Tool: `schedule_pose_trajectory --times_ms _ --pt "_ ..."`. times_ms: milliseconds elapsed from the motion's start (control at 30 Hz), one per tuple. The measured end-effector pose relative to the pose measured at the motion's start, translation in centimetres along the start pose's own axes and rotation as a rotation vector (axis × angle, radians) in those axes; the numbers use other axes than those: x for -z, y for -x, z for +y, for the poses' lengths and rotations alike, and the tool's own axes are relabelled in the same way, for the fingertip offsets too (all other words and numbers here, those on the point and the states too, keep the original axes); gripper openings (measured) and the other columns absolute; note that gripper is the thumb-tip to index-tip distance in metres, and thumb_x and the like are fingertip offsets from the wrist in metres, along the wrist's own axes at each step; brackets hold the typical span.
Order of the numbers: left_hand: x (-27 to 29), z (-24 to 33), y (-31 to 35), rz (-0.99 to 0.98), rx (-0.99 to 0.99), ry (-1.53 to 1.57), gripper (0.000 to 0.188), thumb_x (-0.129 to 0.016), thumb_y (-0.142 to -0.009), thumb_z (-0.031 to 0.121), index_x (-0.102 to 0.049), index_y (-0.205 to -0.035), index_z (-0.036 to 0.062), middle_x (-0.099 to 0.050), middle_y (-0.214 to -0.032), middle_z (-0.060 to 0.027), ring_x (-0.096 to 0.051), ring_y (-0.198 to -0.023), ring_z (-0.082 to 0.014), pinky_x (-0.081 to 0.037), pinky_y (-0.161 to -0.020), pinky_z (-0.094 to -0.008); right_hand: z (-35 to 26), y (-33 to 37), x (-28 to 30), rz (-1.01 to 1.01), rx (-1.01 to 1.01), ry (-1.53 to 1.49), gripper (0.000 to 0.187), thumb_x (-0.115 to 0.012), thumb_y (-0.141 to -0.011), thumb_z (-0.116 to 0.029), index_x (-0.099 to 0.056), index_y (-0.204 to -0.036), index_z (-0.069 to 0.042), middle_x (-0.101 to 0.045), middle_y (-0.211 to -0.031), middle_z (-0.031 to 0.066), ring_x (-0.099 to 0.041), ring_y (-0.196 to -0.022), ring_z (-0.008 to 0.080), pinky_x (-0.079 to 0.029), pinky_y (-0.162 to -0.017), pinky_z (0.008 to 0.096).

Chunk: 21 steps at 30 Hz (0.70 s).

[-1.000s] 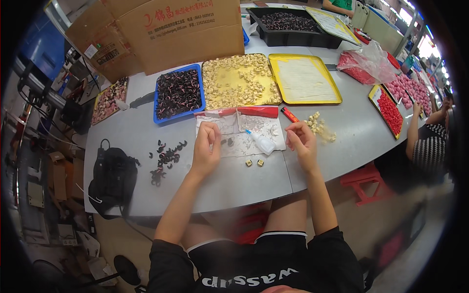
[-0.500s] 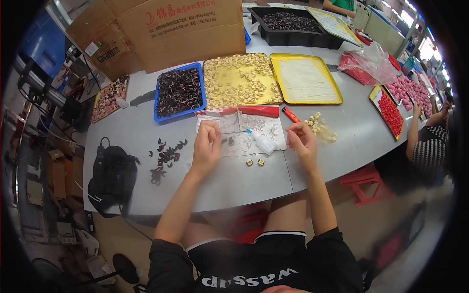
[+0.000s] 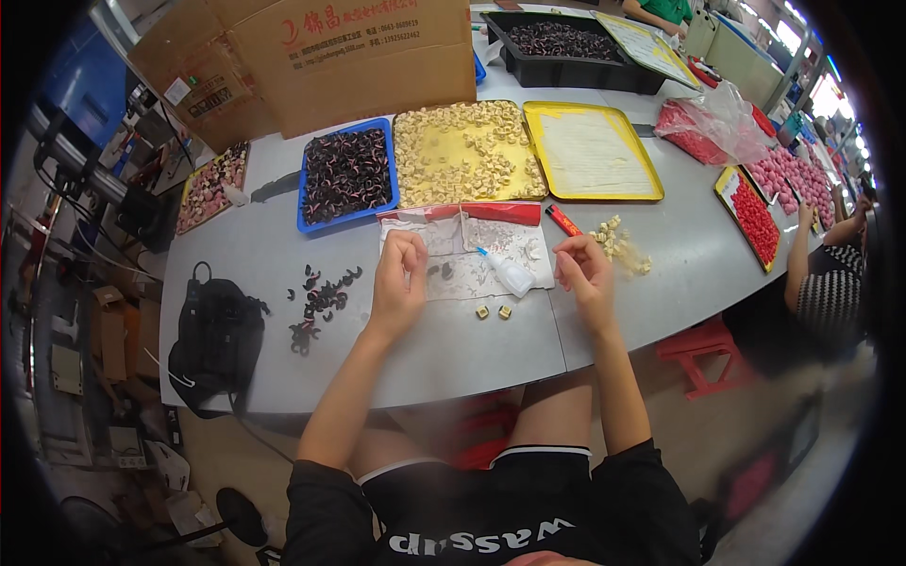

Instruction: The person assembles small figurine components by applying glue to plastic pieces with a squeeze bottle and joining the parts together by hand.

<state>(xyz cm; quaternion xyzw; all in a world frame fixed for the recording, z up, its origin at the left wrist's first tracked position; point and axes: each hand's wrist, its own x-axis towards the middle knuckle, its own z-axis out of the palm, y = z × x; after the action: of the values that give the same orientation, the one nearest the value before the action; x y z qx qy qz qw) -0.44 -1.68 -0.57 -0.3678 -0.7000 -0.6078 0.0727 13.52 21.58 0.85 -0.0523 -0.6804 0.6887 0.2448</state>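
My left hand (image 3: 400, 279) hovers at the left edge of a stained white sheet (image 3: 458, 278), its fingers curled; whatever they hold, if anything, is hidden. At the sheet's right edge is my right hand (image 3: 585, 275), thumb and fingertips drawn together; I cannot make out anything between them. Between the hands a white squeeze bottle (image 3: 512, 276) with a blue tip lies on the sheet. Two small cream-and-dark pieces (image 3: 494, 312) sit on the table just in front of it. Beyond my right hand are loose cream pieces (image 3: 609, 231) and a red tube-shaped thing (image 3: 563, 220).
Behind the sheet stand a blue tray (image 3: 302, 219) of black-and-pink curved pieces, a yellow tray (image 3: 453, 160) of cream pieces and a yellow-rimmed tray (image 3: 595, 156). Loose black curved pieces (image 3: 326, 300) and a black bag-like thing (image 3: 217, 340) lie left. A cardboard box (image 3: 368, 85) rises behind.
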Motion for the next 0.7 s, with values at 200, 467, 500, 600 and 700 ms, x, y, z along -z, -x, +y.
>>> schedule_pose_trajectory --times_ms 200,467,500,600,700 --pt "0.1 0.1 0.0 0.001 -0.015 -0.014 0.02 -0.051 -0.09 -0.005 -0.035 -0.082 0.0055 -0.046 -0.089 -0.0063 -0.043 -0.076 -0.0155 -0.039 -0.071 -0.0245 -0.1 0.0 -0.2 0.008 0.005 0.01 0.006 -0.055 -0.093 -0.007 -0.056 -0.097 -0.003 -0.056 -0.08 -0.0001 -0.051 -0.068 0.005 -0.039 -0.057 0.0186" --pt "0.1 0.4 0.0 -0.025 0.034 0.012 0.022 -0.05 -0.088 -0.009 -0.035 -0.082 0.0058 -0.045 -0.089 -0.006 -0.044 -0.076 -0.015 -0.038 -0.068 -0.024 -2.2 0.8 -1.0 0.028 0.031 0.009 0.006 -0.055 -0.091 -0.004 -0.056 -0.097 -0.002 -0.056 -0.08 0.0008 -0.052 -0.068 0.0068 -0.04 -0.058 0.0198" --pt "0.1 0.3 -0.1 -0.033 0.024 0.005 0.022 -0.05 -0.088 -0.009 -0.035 -0.082 0.0059 -0.045 -0.089 -0.006 -0.045 -0.076 -0.0149 -0.039 -0.068 -0.0238 -3.8 1.2 -1.6 0.027 0.111 0.026 0.008 -0.055 -0.09 -0.002 -0.056 -0.098 -0.001 -0.056 -0.08 0.0018 -0.052 -0.069 0.0075 -0.04 -0.058 0.0202" --pt "0.3 0.4 0.0 -0.038 0.025 -0.001 0.023 -0.05 -0.087 -0.01 -0.035 -0.082 0.0061 -0.045 -0.089 -0.006 -0.046 -0.077 -0.0148 -0.039 -0.068 -0.0237 -9.3 3.0 -3.0 -0.045 0.319 -0.075 0.008 -0.056 -0.085 0.004 -0.059 -0.093 0.002 -0.058 -0.077 0.0076 -0.055 -0.066 0.0125 -0.043 -0.059 0.0224" --pt "-0.9 1.2 -0.8 -0.061 0.019 0.007 0.024 -0.051 -0.086 -0.01 -0.035 -0.081 0.0064 -0.047 -0.088 -0.006 -0.046 -0.077 -0.0147 -0.039 -0.068 -0.0242 -15.8 4.6 -4.3 -0.212 0.591 -0.415 0.003 -0.058 -0.081 0.006 -0.059 -0.079 0.004 -0.061 -0.073 0.0148 -0.054 -0.059 0.0182 -0.045 -0.058 0.0256"
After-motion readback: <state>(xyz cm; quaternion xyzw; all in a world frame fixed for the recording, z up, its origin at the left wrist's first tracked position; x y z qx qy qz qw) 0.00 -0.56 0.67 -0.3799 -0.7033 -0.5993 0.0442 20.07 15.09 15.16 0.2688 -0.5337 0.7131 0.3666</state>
